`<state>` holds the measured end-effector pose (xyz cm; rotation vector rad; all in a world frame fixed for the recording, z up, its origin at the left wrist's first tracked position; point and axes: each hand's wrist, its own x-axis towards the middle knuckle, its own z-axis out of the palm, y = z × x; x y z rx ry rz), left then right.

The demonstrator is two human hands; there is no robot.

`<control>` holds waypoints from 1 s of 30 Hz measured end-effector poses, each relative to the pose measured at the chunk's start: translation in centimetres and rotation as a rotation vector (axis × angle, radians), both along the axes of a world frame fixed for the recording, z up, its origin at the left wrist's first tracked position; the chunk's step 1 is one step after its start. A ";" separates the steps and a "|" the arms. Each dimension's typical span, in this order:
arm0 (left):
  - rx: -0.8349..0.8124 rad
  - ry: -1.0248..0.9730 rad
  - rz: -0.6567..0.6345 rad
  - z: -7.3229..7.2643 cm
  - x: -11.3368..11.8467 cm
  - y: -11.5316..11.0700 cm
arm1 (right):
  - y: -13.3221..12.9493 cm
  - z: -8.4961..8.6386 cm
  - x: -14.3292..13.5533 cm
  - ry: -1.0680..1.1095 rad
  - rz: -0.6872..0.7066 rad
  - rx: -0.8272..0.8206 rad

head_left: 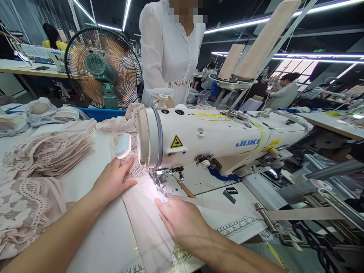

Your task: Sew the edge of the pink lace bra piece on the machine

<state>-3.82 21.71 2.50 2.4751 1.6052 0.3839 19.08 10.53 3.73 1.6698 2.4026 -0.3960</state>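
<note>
left hand [113, 182]: mine, totally bare, no glove, no ring
right hand [182, 222]: same deal, nothing on it
forearms: both bare, no sleeves, no watch or bracelet

I logged a white sewing machine [216, 142] with blue lettering, yellow stickers and a yellow-and-black warning triangle; a pale pink plain fabric panel [145, 223] beneath my hands; a stack of blush lace pieces [47, 153] with scalloped floral patterning; a dark-caged fan [102, 68] with green hub and amber blades.
</note>
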 end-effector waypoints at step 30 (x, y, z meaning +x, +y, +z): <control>0.385 0.272 -0.653 -0.4 4.8 -8.7 | -1.8 -0.5 2.3 0.055 0.067 0.037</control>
